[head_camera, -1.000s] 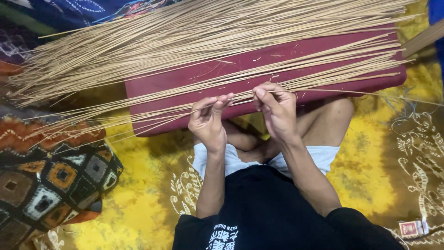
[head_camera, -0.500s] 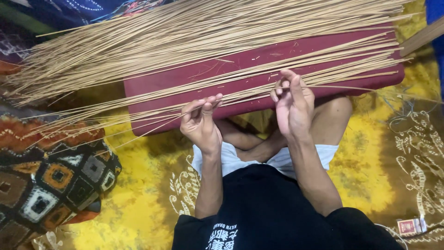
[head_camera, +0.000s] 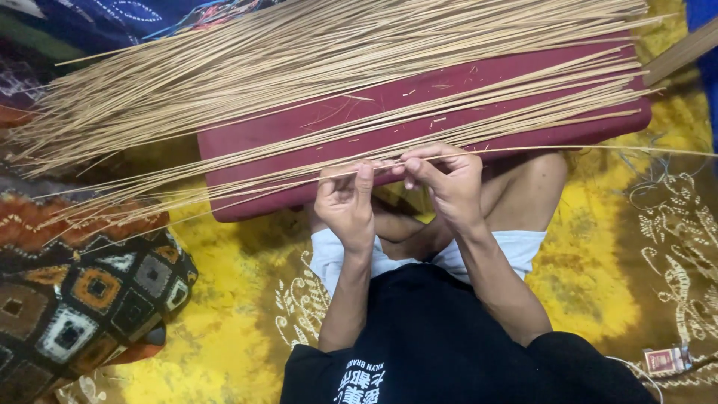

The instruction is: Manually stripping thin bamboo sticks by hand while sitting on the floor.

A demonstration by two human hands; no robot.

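Since half a second ago the right hand [head_camera: 447,183] has closed from an open, spread pose and come in toward the left hand [head_camera: 345,200], so the 2 hands now sit just beside each other at the near edge of the red board [head_camera: 389,112]. Both pinch the same thin stick [head_camera: 523,150] between thumb and fingertips: the left hand's fingers curl up around it, the right hand's thumb and forefinger press on it from above. The stick runs out to the right, well past the board, and its far end is cut off by the frame edge. To the left it merges with other loose sticks and cannot be followed.

A big heap of sticks [head_camera: 299,67] lies fanned across the board, hiding much of its top; the heap's upper part is cut off. The board rests over the person's crossed legs, which it partly hides. Beneath is a yellow patterned cloth [head_camera: 239,329]. A patchwork cushion [head_camera: 82,299] sits at lower left, and a small box [head_camera: 666,359], too small to make out, lies at lower right.
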